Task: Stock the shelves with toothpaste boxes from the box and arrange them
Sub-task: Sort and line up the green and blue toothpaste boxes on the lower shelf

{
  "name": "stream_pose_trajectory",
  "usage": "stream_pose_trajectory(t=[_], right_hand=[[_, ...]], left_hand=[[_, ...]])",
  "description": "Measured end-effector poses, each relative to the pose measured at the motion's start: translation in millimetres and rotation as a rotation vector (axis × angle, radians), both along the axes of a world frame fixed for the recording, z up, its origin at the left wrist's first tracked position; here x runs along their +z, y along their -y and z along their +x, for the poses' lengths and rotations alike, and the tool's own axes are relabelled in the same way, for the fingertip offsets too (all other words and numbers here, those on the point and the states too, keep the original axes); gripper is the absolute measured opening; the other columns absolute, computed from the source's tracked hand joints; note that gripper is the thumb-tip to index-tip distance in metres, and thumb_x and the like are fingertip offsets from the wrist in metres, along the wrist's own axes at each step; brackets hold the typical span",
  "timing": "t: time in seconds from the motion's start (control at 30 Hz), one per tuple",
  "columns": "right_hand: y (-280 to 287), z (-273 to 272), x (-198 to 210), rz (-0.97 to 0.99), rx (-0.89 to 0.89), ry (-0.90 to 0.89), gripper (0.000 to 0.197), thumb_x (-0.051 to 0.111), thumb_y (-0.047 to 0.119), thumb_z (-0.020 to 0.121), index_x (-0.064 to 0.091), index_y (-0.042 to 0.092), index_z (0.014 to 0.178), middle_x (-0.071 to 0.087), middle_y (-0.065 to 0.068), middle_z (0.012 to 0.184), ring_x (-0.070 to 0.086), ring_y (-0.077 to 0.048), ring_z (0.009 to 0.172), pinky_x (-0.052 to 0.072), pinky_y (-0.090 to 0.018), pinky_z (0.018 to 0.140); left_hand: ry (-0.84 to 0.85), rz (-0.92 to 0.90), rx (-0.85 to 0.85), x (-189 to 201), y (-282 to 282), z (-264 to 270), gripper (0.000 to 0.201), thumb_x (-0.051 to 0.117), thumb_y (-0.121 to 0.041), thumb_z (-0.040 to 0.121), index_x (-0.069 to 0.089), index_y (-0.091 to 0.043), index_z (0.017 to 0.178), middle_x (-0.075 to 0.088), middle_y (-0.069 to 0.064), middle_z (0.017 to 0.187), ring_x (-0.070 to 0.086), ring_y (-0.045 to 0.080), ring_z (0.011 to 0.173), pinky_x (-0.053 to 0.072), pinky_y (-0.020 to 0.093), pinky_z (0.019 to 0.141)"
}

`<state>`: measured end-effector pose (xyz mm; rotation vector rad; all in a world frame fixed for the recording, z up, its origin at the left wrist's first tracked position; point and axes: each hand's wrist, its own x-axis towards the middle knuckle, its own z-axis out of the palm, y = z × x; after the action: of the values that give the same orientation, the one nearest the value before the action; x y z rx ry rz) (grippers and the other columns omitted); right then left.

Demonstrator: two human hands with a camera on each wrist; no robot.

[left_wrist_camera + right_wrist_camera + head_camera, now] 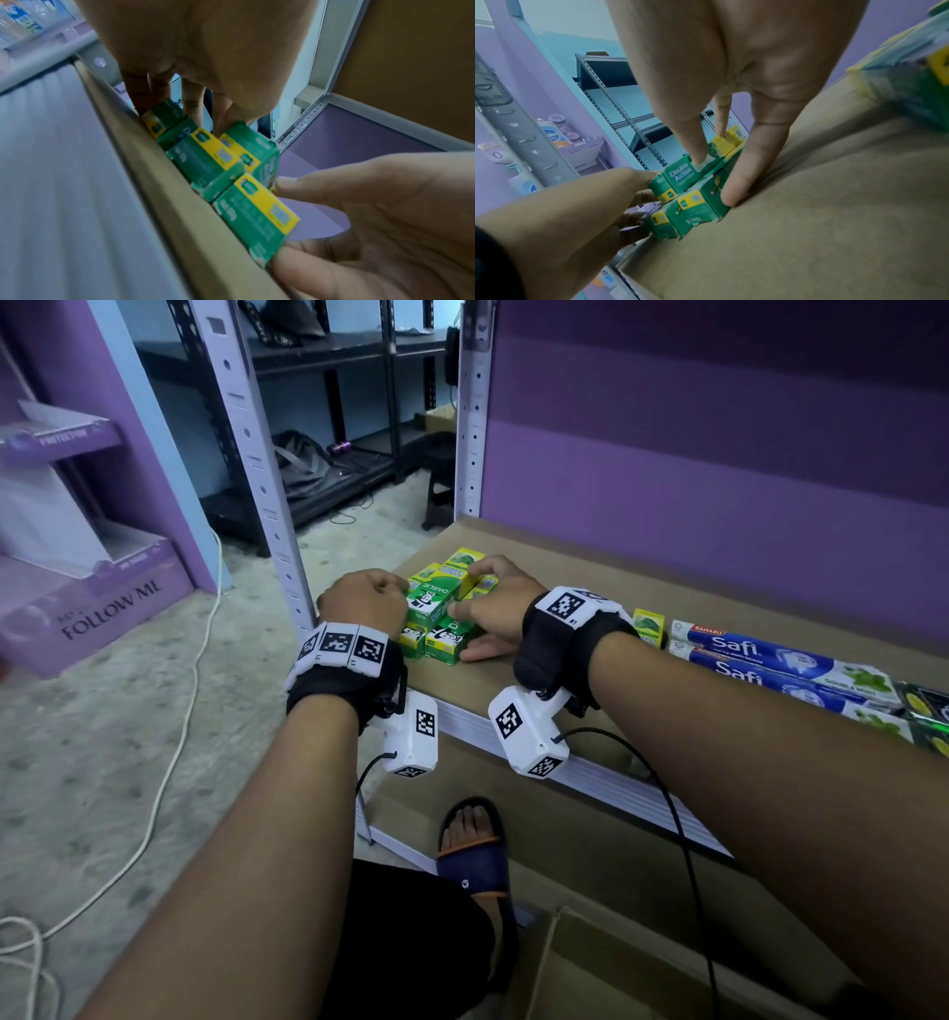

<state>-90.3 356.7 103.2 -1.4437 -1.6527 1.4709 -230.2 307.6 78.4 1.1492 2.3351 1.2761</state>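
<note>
Boxes point(436, 613) sit stacked at the shelf's point(590, 711) near left; I judge stocking partly done. My left hand point(362, 603) curls against them, my right hand point(495, 608) presses them with straight fingers.

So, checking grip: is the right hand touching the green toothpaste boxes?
Touching. The right wrist view shows the right hand fingertips pressing the green toothpaste boxes.
</note>
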Motion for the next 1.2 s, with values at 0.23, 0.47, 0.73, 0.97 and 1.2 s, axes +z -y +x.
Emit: stream_pose_trajectory(t=[0.23, 0.47, 0.73, 0.97, 1.2], right_hand=[[-0.6, -10.2, 3.1, -0.056, 0.01, -0.028, 0.055, 0.066, 0.004, 0.089, 0.044, 0.032, 0.133, 0.053, -0.014, 0.128, 0.072, -0.035, 0.079, 0.061, -0.043, 0.055], [-5.8, -13.0, 2.6, -0.071, 0.025, -0.036, 0.057, 0.056, -0.002, 0.092, 0.045, 0.031, 0.136, 0.056, -0.016, 0.123, 0.071, -0.031, 0.075, 0.063, -0.045, 0.069], [0.3, 10.3, 15.7, -0.027, 0.016, -0.025, 0.047, 0.049, -0.006, 0.094, 0.052, 0.026, 0.129, 0.056, -0.019, 0.117, 0.064, -0.022, 0.065, 0.062, -0.044, 0.066], [5.7, 57.2, 36.1, 0.066, 0.007, 0.046, 0.031, 0.053, -0.003, 0.091, 0.063, 0.019, 0.111, 0.056, -0.011, 0.095, 0.06, -0.02, 0.063, 0.062, -0.042, 0.062], [7.5, 118.2, 54.2, 0.169, -0.016, 0.169, 0.025, 0.058, -0.003, 0.086, 0.067, 0.018, 0.096, 0.058, -0.011, 0.084, 0.06, -0.022, 0.064, 0.061, -0.04, 0.06]], left_hand=[[-0.039, 0.018, 0.017, 1.5, -2.3, 0.3, 0.034, 0.054, -0.05, 0.09, 0.072, -0.025, 0.103, 0.072, -0.003, 0.104, 0.063, 0.024, 0.102, 0.039, 0.025, 0.077], [-0.069, 0.013, 0.012, 0.5, -2.9, -0.2, 0.032, 0.055, -0.046, 0.091, 0.072, -0.024, 0.105, 0.072, 0.001, 0.105, 0.063, 0.026, 0.102, 0.041, 0.026, 0.079], [-0.122, 0.091, -0.042, 15.0, -2.6, 14.6, 0.025, 0.056, -0.028, 0.09, 0.072, -0.021, 0.107, 0.069, 0.004, 0.112, 0.061, 0.026, 0.105, 0.046, 0.028, 0.087], [-0.197, 0.093, -0.105, 31.5, 1.7, 42.5, 0.021, 0.061, -0.03, 0.087, 0.073, -0.025, 0.104, 0.068, 0.009, 0.112, 0.059, 0.029, 0.108, 0.05, 0.035, 0.089], [-0.214, 0.097, -0.293, 39.0, 0.2, 83.2, 0.023, 0.072, -0.031, 0.083, 0.072, -0.026, 0.106, 0.066, 0.003, 0.114, 0.059, 0.022, 0.107, 0.046, 0.028, 0.093]])
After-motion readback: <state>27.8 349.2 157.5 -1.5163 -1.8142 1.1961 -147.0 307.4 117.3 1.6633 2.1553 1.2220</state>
